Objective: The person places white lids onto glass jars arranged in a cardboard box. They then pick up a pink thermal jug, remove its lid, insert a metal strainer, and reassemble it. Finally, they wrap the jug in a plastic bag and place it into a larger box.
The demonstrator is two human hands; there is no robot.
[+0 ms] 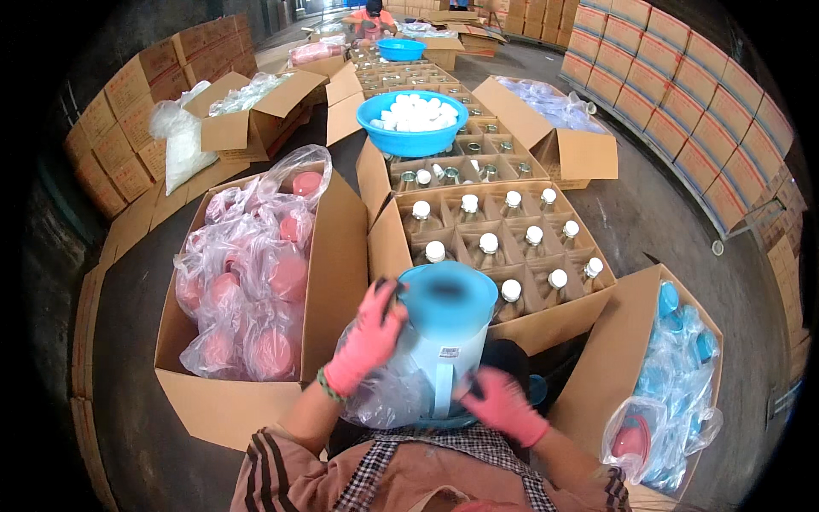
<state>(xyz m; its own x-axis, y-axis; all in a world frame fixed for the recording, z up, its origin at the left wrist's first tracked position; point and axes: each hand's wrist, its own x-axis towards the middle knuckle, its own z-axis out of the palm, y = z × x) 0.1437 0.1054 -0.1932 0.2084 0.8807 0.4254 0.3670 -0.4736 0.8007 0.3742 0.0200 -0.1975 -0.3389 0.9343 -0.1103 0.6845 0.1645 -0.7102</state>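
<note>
A light-blue plastic jug (424,367) with a blue lid (450,297) stands upright in front of me, its handle toward me. A small white label (449,352) is on its side. My left hand (368,337), in a pink glove with dark fingertips, grips the jug's upper left edge by the lid. My right hand (505,405), gloved alike, is beside the lower handle; its fingers are blurred, so I cannot tell whether they touch it. Clear plastic wrap (388,397) lies bunched against the jug's left side.
An open carton (226,410) of bagged pink jugs stands left; another (589,384) with blue ones stands right. Ahead, a divided carton (546,333) holds white-capped glass bottles. Beyond it, a blue basin (412,141) contains white caps. A person (373,19) sits at the far end.
</note>
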